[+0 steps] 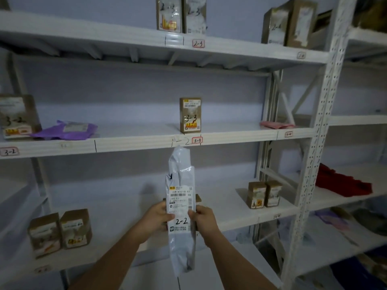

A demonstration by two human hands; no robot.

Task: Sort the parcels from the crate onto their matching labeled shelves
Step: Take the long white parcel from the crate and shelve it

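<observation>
Got the grey poly mailer (181,208) upright in front of me, marked 2-2, btwn both hands: my left hand (157,216) pinches its left edge, right hand (202,219) grips the right edge, approx mid-height by the label. Looks light, soft & floppy, film prob slick; top end stands free, bottom hangs. Best held w/ a firm pinch at the stiffer labelled part. No 2-2 tag in view; the 2-3 tag (198,43) is on the top shelf (83,34).

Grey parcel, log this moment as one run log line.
left hand + right hand: hold grey parcel upright | marked 2-2 | shelf tags: 2-3, 3-3, 3-2 | not shelved
</observation>
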